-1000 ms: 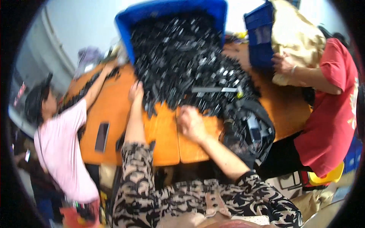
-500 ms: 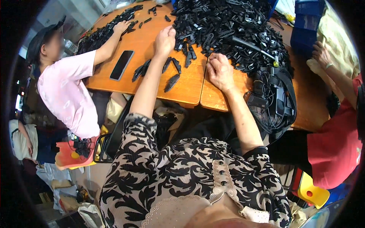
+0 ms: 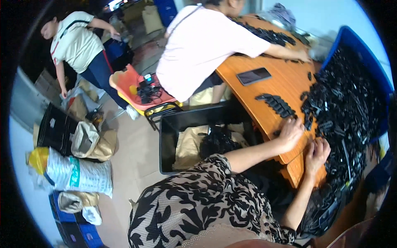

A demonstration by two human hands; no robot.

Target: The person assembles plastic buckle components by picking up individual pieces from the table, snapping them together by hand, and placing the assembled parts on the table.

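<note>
My left hand [image 3: 290, 135] rests low over the orange-brown table [image 3: 257, 91], beside a row of black plastic clip-like pieces [image 3: 276, 104]. Its fingers are curled and pressed together; what they pinch is too small to make out. Close by on the right, my right hand [image 3: 317, 153] is at the table's near part, next to a big heap of loose black plastic pieces [image 3: 347, 97]. Its fingers are bent inward, and anything inside them is hidden. A gap apart, the two hands do not touch.
A phone [image 3: 254, 76] lies beyond the row. Behind the heap rises a blue bin [image 3: 382, 70]. Below the table edge stands a black crate [image 3: 166, 144] with sacks inside. A co-worker in a pale shirt [image 3: 198, 49] reaches across the far table; another person [image 3: 80, 39] stands farther off.
The view has swung left, bringing the crate and floor sacks into sight. My left hand has drawn back from the heap toward the row of pieces, closer to my right hand.
</note>
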